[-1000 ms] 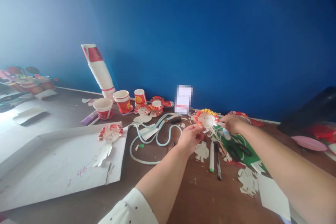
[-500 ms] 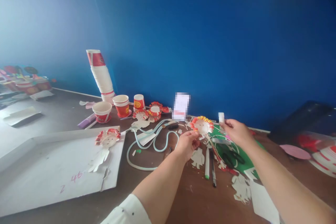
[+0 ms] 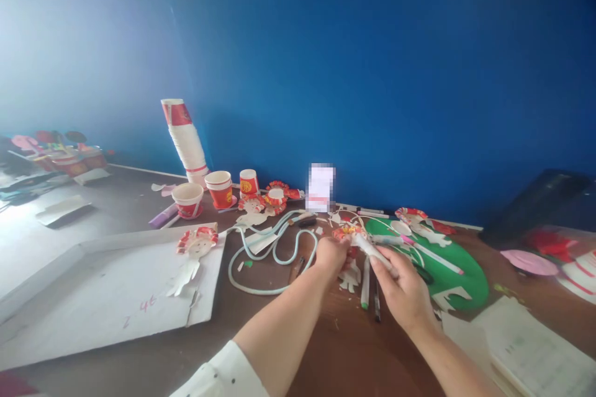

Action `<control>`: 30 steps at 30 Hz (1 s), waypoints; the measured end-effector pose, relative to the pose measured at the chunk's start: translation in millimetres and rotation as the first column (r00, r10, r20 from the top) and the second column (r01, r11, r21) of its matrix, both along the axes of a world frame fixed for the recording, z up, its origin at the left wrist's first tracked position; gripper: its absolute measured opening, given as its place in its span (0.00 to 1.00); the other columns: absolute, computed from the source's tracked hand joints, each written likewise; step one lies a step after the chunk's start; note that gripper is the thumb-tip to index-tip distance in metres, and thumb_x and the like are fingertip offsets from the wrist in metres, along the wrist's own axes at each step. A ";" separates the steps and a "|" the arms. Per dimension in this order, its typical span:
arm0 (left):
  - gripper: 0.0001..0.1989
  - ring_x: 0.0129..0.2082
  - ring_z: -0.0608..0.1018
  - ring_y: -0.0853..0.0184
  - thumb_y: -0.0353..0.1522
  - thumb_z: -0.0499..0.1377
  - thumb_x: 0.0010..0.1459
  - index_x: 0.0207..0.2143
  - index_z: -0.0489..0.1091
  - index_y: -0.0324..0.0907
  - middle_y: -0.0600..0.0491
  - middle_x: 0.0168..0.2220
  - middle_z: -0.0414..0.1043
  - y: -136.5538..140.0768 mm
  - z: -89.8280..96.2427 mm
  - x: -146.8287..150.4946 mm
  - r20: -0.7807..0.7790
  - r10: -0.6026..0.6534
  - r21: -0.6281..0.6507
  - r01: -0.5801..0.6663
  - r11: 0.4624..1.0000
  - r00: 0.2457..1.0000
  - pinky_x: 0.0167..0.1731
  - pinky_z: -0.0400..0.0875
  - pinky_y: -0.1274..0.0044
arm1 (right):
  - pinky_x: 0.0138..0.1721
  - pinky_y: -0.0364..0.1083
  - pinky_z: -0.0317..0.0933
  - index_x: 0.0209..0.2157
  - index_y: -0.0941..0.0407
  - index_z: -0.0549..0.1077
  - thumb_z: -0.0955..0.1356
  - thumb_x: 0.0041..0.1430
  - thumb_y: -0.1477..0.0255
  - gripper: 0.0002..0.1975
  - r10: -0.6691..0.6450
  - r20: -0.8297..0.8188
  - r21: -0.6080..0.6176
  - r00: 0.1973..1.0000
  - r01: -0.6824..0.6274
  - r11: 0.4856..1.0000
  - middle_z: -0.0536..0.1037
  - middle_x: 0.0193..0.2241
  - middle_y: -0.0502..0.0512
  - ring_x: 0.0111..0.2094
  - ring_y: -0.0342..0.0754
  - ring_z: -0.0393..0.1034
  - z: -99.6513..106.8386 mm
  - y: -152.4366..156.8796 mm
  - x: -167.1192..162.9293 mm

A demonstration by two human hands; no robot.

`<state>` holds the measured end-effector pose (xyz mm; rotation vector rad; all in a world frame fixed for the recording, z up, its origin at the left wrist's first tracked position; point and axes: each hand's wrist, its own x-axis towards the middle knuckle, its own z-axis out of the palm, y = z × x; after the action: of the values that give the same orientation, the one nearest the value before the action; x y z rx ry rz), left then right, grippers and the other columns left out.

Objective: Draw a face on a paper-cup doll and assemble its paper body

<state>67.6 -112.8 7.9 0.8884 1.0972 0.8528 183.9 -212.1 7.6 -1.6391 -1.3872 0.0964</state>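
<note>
My left hand (image 3: 331, 258) grips a cut paper cup (image 3: 343, 232) with a red and yellow fringe around its white base. My right hand (image 3: 404, 288) is closed around a white tube (image 3: 369, 249), its tip up against the cup's white face; whether they touch I cannot tell. Below the hands lie a white paper figure cutout (image 3: 350, 277), a green-tipped marker (image 3: 365, 288) and a black pen (image 3: 377, 304). Another fringed cup piece (image 3: 199, 240) with a paper body rests on the white box lid at left.
A pale blue cord (image 3: 233, 279) loops across the table left of my hands. Paper cups (image 3: 218, 192) and a tall leaning cup stack (image 3: 189, 146) stand by the blue wall (image 3: 326, 74). A green sheet (image 3: 475, 282) and papers (image 3: 535, 347) lie at right; the white box lid (image 3: 107, 298) is at left.
My right hand has come left and down, bringing the white tube to the fringed cup. The cup has moved slightly left and down in my left hand. The view has tilted up slightly.
</note>
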 end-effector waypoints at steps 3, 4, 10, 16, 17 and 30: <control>0.21 0.14 0.64 0.70 0.44 0.63 0.53 0.15 0.67 0.41 0.53 0.12 0.63 0.8 0.9 -2.2 -0.134 0.034 0.139 -0.015 0.990 0.990 0.20 0.58 0.77 | 0.43 0.50 0.67 0.45 0.52 0.74 0.64 0.60 0.56 0.18 -0.001 0.027 0.033 1.000 0.000 0.999 0.77 0.42 0.59 0.42 0.54 0.72 -5.4 0.9 4.3; 0.22 0.15 0.65 0.70 0.46 0.61 0.55 0.17 0.68 0.41 0.54 0.13 0.63 0.5 1.7 -2.5 -0.159 0.045 0.197 -0.013 0.980 0.986 0.20 0.58 0.77 | 0.43 0.51 0.67 0.45 0.52 0.74 0.64 0.61 0.56 0.18 -0.001 0.030 0.041 1.000 -0.001 0.999 0.76 0.42 0.60 0.42 0.54 0.72 -6.1 1.0 5.4; 0.24 0.13 0.62 0.73 0.54 0.54 0.56 0.29 0.70 0.41 0.56 0.18 0.66 -8.3 6.5 -0.4 -0.112 -0.119 0.417 0.156 0.895 0.987 0.17 0.54 0.79 | 0.46 0.52 0.66 0.44 0.52 0.75 0.65 0.59 0.57 0.17 0.009 0.006 0.058 1.000 -0.010 0.998 0.77 0.41 0.59 0.44 0.55 0.72 -4.8 -0.4 8.0; 0.24 0.14 0.59 0.75 0.54 0.57 0.53 0.25 0.63 0.42 0.59 0.17 0.61 -3.0 1.9 -0.6 0.013 -0.168 0.387 0.150 0.910 0.986 0.16 0.51 0.79 | 0.33 0.47 0.66 0.42 0.53 0.77 0.68 0.54 0.52 0.22 -0.041 -0.196 -0.079 0.980 0.026 0.997 0.80 0.35 0.55 0.34 0.52 0.74 2.1 -4.8 8.1; 0.25 0.14 0.59 0.75 0.55 0.56 0.54 0.24 0.62 0.43 0.59 0.17 0.60 -0.6 2.0 -2.6 -0.003 -0.123 0.378 0.115 0.919 0.992 0.17 0.52 0.79 | 0.30 0.47 0.65 0.42 0.54 0.77 0.68 0.54 0.52 0.22 -0.063 -0.213 -0.081 0.975 0.046 0.996 0.80 0.33 0.55 0.32 0.52 0.74 3.4 -5.4 8.3; 0.09 0.44 0.71 0.54 0.34 0.53 0.60 0.34 0.73 0.41 0.42 0.42 0.69 7.5 11.3 -36.3 -0.650 0.510 0.714 0.223 0.664 0.563 0.44 0.64 0.67 | 0.18 0.43 0.54 0.42 0.55 0.77 0.71 0.49 0.54 0.23 -0.184 -0.440 -0.082 0.879 0.164 0.983 0.74 0.20 0.50 0.18 0.44 0.62 13.9 -6.0 8.3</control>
<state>31.3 -105.3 19.2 2.0840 1.6989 1.0966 192.2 -218.0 21.5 -1.6403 -0.8878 0.3767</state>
